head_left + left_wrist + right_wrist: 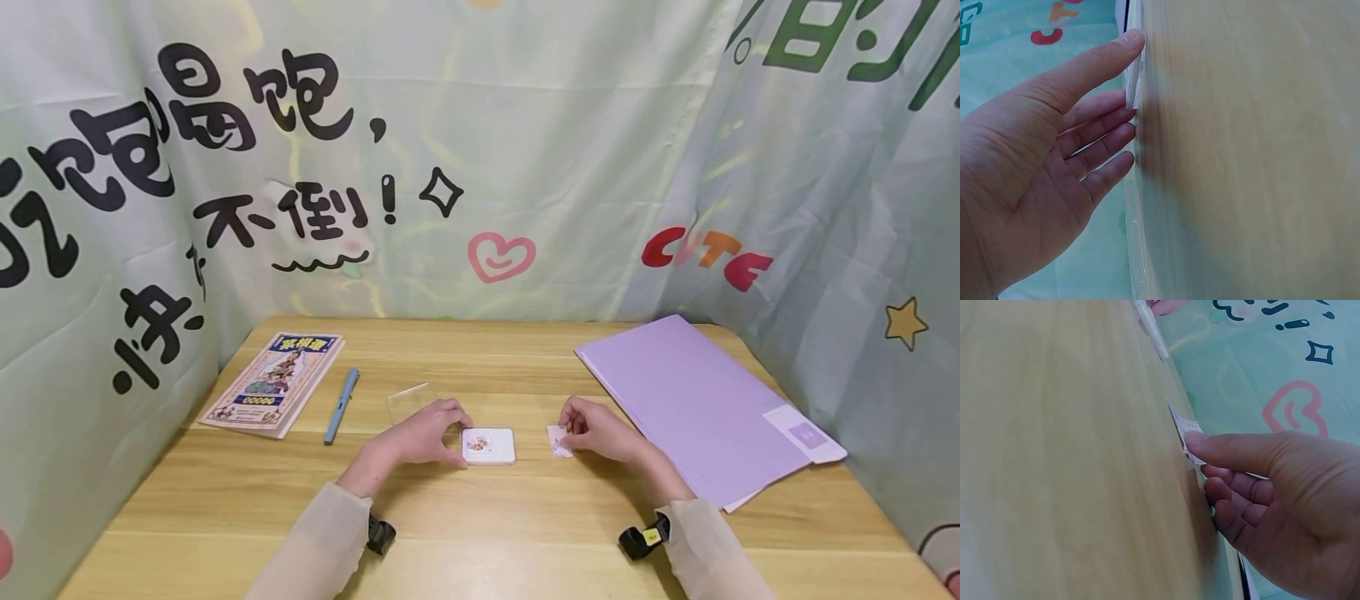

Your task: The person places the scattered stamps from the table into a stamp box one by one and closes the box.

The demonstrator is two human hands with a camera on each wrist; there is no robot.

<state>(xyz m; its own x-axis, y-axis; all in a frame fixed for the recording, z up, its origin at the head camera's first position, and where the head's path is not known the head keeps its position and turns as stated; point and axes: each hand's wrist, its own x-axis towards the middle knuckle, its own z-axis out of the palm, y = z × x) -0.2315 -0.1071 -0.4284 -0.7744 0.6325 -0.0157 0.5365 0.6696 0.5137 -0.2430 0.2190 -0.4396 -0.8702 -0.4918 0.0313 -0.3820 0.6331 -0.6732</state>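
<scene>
A small flat white box (502,447) with rounded corners lies in the middle of the table, a little printed picture card (478,445) on its top. My left hand (429,433) holds the box at its left end, thumb at the near corner and forefinger at the far one. In the left wrist view the box's clear edge (1135,84) shows beside the thumb; the other fingers are loosely bent. Right of the box, my right hand (600,429) pinches a small printed card (556,442) between thumb and fingers, close over the table. That card (1185,428) looks slightly bent in the right wrist view.
A clear plastic lid (408,402) lies behind my left hand. Farther left are a blue pen (342,406) and a printed booklet (273,385). A large purple folder (682,400) covers the right side, with a pale card (810,435) at its edge. A printed curtain (585,167) surrounds the table.
</scene>
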